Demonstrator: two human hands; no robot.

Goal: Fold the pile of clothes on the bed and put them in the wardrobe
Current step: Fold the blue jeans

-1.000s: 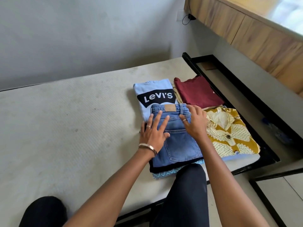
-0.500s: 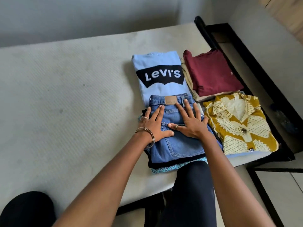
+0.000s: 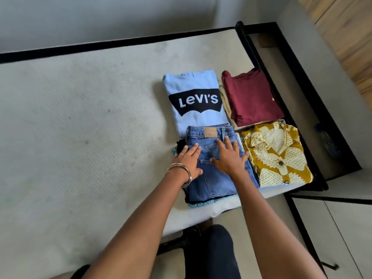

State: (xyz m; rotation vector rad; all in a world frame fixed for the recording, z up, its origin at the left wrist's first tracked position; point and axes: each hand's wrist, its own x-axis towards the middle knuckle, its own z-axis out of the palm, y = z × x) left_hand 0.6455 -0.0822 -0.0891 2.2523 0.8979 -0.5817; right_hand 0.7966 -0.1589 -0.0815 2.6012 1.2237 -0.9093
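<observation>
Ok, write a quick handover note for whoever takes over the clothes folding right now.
Left hand and right hand: both flat, fingers straight, pressing on the folded jeans, which top a small stack at the bed's near edge.
Also folded on the mattress: blue Levi's sweatshirt, maroon shirt on a beige garment, yellow patterned shirt.
Done: no unfolded clothes in view.
Left: carry the stacks to the wardrobe; nothing moved there yet as far as the view shows.

Bare forearms, metal bangles [image 3: 182, 171] at left wrist, dark trousers [image 3: 211, 252].
</observation>
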